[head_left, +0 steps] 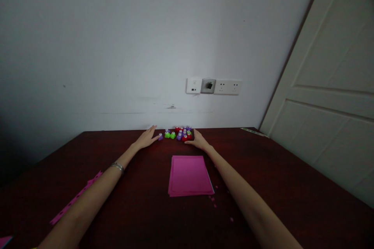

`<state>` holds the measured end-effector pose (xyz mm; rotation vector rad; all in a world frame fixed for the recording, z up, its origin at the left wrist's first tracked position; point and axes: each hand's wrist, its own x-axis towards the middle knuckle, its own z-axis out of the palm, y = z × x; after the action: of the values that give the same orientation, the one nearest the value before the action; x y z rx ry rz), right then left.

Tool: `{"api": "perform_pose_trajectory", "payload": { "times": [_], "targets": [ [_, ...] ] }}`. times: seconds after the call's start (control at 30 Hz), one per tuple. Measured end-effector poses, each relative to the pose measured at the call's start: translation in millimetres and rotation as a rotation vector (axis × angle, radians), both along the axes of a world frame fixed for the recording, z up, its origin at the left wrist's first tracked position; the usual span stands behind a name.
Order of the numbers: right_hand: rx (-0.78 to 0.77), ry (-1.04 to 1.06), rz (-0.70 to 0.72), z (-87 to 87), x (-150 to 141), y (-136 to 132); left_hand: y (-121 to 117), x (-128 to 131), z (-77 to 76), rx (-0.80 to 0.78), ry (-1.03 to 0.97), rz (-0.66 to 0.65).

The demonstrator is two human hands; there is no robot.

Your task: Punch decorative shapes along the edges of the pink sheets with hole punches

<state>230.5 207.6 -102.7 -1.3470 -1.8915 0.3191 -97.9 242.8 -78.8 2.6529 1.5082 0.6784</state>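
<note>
A cluster of small craft punches (179, 135) in purple, green and red stands at the far edge of the table, against the wall. My left hand (146, 138) reaches to its left side, fingers spread, with the thumb tip at a purple punch (160, 137). On the other side, my right hand (198, 140) curves around the cluster with thumb and fingers apart, close to a red punch (184, 138). I cannot tell whether it touches any of them. Nearer to me lies a stack of pink paper sheets (190, 176), between my forearms.
A pink paper strip with punched holes (77, 199) lies beside my left forearm. Tiny pink paper bits (213, 200) are scattered near the stack's right corner. Wall sockets (228, 87) sit above the dark red table (140, 202). A white door (327, 97) stands at right.
</note>
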Motion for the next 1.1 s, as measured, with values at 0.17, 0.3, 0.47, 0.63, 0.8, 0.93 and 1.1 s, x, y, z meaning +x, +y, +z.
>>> {"api": "perform_pose_trajectory", "payload": {
  "times": [0.17, 0.3, 0.47, 0.63, 0.8, 0.93, 1.1],
  "targets": [
    [0.032, -0.027, -0.031, 1.5, -9, -3, -1, 26, 10.0, -0.054, -0.022, 0.045],
    [0.053, -0.048, -0.094, -0.1, -28, -3, -14, 74, 13.9, -0.033, 0.046, 0.049],
    [0.061, -0.081, -0.173, -0.6, -33, -3, -33, 121, 4.6, 0.117, 0.158, 0.02],
    [0.044, -0.096, -0.246, -0.8, -15, -5, -37, 127, -7.3, 0.146, 0.188, 0.095],
    [0.005, -0.102, -0.3, -2.5, -2, -6, -38, 111, -11.0, 0.122, 0.188, 0.114],
    [-0.011, -0.114, -0.289, -4.0, 3, -9, -38, 89, -9.1, 0.14, 0.201, 0.098],
    [0.029, -0.126, -0.265, -1.5, 18, -20, -32, 58, -5.7, 0.132, 0.139, 0.122]
  ]
}}
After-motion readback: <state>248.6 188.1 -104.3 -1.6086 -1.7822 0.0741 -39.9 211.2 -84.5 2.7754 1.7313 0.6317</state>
